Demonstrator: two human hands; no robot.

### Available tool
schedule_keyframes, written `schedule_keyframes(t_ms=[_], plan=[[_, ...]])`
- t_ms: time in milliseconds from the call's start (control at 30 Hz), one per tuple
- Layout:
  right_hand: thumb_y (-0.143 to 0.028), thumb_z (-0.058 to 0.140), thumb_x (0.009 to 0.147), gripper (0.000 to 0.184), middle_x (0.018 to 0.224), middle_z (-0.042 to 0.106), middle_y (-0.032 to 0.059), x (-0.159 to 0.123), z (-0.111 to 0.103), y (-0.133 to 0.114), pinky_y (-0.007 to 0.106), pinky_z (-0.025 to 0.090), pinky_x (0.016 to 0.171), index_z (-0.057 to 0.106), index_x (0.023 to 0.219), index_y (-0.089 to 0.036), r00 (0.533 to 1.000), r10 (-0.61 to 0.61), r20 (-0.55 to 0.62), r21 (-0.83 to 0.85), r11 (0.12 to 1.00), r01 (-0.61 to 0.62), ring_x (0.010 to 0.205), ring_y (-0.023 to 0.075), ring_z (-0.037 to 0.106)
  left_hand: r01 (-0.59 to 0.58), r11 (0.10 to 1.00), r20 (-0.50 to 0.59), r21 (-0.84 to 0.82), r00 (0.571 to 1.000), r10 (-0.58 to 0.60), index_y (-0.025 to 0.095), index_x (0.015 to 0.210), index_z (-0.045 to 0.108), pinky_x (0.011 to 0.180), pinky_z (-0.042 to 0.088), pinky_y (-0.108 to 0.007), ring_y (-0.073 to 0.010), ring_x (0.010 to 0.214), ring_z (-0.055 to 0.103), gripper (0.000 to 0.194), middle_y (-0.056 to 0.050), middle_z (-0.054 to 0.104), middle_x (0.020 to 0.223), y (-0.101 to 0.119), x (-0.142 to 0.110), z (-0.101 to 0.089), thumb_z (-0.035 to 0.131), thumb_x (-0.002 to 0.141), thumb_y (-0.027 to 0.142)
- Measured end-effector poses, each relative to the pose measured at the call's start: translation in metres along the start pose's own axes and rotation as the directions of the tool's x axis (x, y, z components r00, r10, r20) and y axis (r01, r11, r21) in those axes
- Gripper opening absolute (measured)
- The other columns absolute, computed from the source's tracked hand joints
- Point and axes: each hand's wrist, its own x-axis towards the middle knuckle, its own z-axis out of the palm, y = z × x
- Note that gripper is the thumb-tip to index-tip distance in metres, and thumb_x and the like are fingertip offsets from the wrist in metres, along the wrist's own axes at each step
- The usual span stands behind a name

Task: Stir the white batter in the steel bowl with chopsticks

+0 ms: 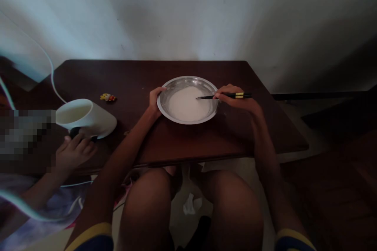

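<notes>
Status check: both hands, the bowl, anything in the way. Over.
Left hand gripping metal bowl at rim. Right hand holding chopsticks, tips at pale mixture inside. White mug off left, in another person's hand, clear of bowl.

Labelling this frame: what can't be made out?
All in head view:
Left hand: some fingers, hidden by the metal bowl.
Chopsticks: a stretch, covered by the right hand.
Black handle of the white container: partly covered by another person's hand.
Toy figurine: details, too small and blurred.
White cable: cut off by the left edge.
</notes>
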Motion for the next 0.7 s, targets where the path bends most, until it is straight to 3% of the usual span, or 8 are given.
schedule_keyframes(t_ms=[133, 233, 333, 400, 467, 567, 700], plan=[[-0.054, 0.064, 0.101, 0.035, 0.106, 0.085, 0.0058, 0.002, 0.003, -0.010, 0.042, 0.056, 0.101, 0.086, 0.097, -0.027, 0.972, -0.114, 0.206, 0.142, 0.986, 0.086, 0.107, 0.0261, 0.075, 0.017, 0.999, 0.052, -0.032, 0.999, -0.016, 0.024, 0.074, 0.073, 0.082, 0.066, -0.043, -0.0350, 0.093, 0.080, 0.004, -0.006, 0.076, 0.069, 0.000, 0.000, -0.002, 0.075, 0.074, 0.026], [-0.050, 0.065, 0.102, 0.031, 0.113, 0.085, 0.0061, 0.008, 0.019, -0.012, 0.045, 0.053, 0.109, 0.086, 0.101, -0.027, 0.986, -0.117, 0.117, 0.105, 0.989, 0.105, 0.115, 0.0265, 0.074, 0.027, 0.999, 0.043, -0.022, 0.999, -0.026, 0.023, 0.075, 0.073, 0.085, 0.067, -0.043, -0.0353, 0.097, 0.080, 0.004, -0.007, 0.078, 0.072, 0.001, 0.000, -0.001, 0.073, 0.076, 0.027], [-0.044, 0.063, 0.103, 0.028, 0.111, 0.084, 0.0071, 0.007, 0.012, -0.003, 0.052, 0.051, 0.110, 0.085, 0.099, -0.027, 0.999, -0.004, -0.034, -0.024, 1.000, 0.003, 0.114, 0.0296, 0.072, 0.033, 0.999, 0.005, 0.008, 0.999, -0.034, 0.021, 0.079, 0.074, 0.085, 0.067, -0.046, -0.0364, 0.096, 0.081, 0.007, -0.009, 0.080, 0.075, 0.003, -0.003, 0.001, 0.070, 0.077, 0.027], [-0.045, 0.062, 0.104, 0.031, 0.107, 0.084, 0.0074, 0.001, -0.002, 0.002, 0.051, 0.053, 0.106, 0.085, 0.095, -0.026, 1.000, 0.018, -0.020, -0.018, 1.000, -0.018, 0.109, 0.0290, 0.073, 0.040, 0.999, 0.007, 0.014, 0.999, -0.040, 0.021, 0.083, 0.075, 0.085, 0.067, -0.046, -0.0364, 0.094, 0.081, 0.010, -0.009, 0.081, 0.076, 0.004, -0.005, 0.002, 0.072, 0.076, 0.027], [-0.049, 0.063, 0.103, 0.035, 0.104, 0.084, 0.0070, -0.003, -0.010, 0.000, 0.046, 0.055, 0.103, 0.086, 0.092, -0.026, 0.995, -0.040, 0.093, 0.069, 0.997, 0.034, 0.105, 0.0269, 0.073, 0.051, 0.999, 0.021, 0.001, 0.998, -0.051, 0.020, 0.085, 0.075, 0.085, 0.067, -0.045, -0.0358, 0.092, 0.081, 0.013, -0.009, 0.081, 0.077, 0.005, -0.007, 0.003, 0.074, 0.074, 0.028], [-0.053, 0.063, 0.103, 0.037, 0.105, 0.084, 0.0066, 0.001, 0.004, -0.012, 0.043, 0.056, 0.103, 0.086, 0.096, -0.025, 0.961, -0.162, 0.222, 0.177, 0.976, 0.124, 0.106, 0.0254, 0.075, 0.067, 0.998, 0.023, -0.012, 0.998, -0.066, 0.020, 0.080, 0.073, 0.085, 0.067, -0.043, -0.0356, 0.092, 0.081, 0.011, -0.008, 0.080, 0.076, 0.006, -0.009, 0.004, 0.075, 0.071, 0.027], [-0.045, 0.062, 0.105, 0.030, 0.115, 0.084, 0.0074, 0.010, 0.027, -0.012, 0.050, 0.051, 0.113, 0.084, 0.100, -0.025, 0.991, -0.131, 0.036, 0.060, 0.990, 0.129, 0.118, 0.0283, 0.073, 0.067, 0.997, 0.006, -0.025, 0.998, -0.067, 0.021, 0.076, 0.073, 0.084, 0.066, -0.041, -0.0348, 0.093, 0.081, 0.006, -0.007, 0.079, 0.073, 0.006, -0.010, 0.005, 0.071, 0.074, 0.026]])
